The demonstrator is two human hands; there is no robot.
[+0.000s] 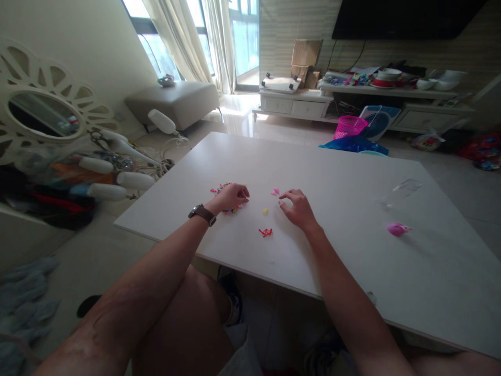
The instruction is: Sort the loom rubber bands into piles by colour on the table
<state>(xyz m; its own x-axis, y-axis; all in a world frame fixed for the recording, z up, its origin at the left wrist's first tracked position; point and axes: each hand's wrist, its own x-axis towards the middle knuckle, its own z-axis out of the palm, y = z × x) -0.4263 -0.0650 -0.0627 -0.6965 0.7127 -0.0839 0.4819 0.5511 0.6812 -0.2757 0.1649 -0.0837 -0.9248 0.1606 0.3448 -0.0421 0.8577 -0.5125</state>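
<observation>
My left hand (pixel 234 197), a watch on its wrist, is over a pile of small multicoloured pieces (pixel 221 188) on the white table (pixel 344 177). Its fingers are curled together, and whatever they pinch is too small to make out. To the right, my right hand (pixel 297 209) hovers just above the tabletop with thumb and forefinger a little apart, nothing visible between them. Beside its fingertips lies a small pink cluster (pixel 275 192). Between the hands sit a few yellow bits (pixel 265 211), and nearer to me is a small group of thin red pieces (pixel 266 232).
On the table's right are a pink rounded object (pixel 398 228) and a clear transparent container (pixel 407 186). A white lamp (pixel 135 181) with several shades stands close to the left edge. Beyond the far edge is a pink basket (pixel 351 126) by a blue plastic bag (pixel 340 144).
</observation>
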